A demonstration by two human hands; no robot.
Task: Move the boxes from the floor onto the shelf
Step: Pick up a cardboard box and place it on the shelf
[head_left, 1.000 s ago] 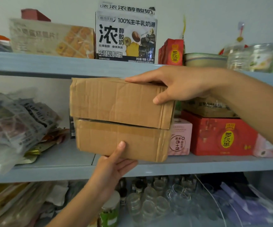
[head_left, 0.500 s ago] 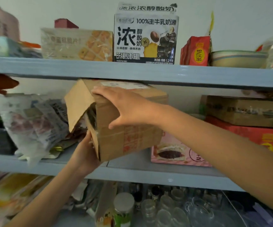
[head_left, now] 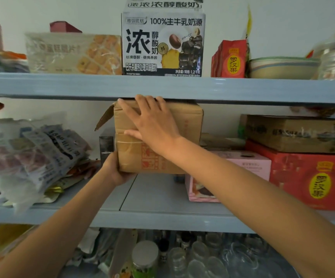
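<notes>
Crowded grey shelf: we press our flat, open right hand on the cardboard box at mid-shelf while our left hand cups its lower-left corner, best pushing squarely back, clear of the pink box.

Box base behind left hand

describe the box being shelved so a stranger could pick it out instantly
Find the middle shelf of the blue-grey rack, below the big black-and-white milk carton. The cardboard box stands there between the heap of plastic packets and the pink box. It alone is plain brown with red printing, one flap open, with the right hand on its face and the left hand at its lower corner.
</notes>
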